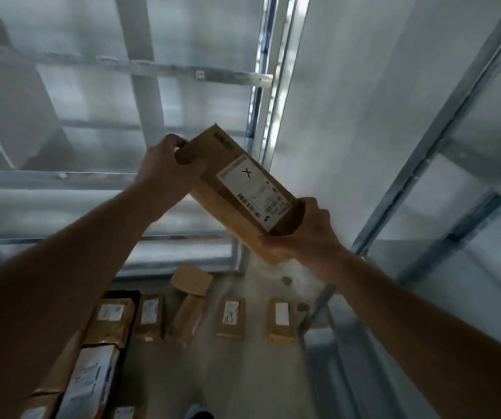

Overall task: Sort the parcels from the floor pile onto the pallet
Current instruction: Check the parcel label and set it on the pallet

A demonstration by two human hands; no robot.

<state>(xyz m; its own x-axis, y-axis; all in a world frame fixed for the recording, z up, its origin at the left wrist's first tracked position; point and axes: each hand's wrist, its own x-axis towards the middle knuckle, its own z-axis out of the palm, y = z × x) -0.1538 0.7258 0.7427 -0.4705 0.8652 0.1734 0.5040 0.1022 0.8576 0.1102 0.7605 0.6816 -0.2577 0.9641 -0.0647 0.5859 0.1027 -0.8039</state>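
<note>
A metal-framed cage [442, 152] with pale panels surrounds the view. Low down, a row of parcels [231, 316] lies label-up on a grey floor [252, 373], with a stack [98, 352] at the left edge; whether any rest on a pallet cannot be told, so much sorting seems left. No open container shows its contents. Held high in mid-air, tilted, is a long brown box [243, 192] with a white label marked X. The left hand [164, 173] curls its fingers over the far end; the right hand [306, 234] grips the near end.
</note>
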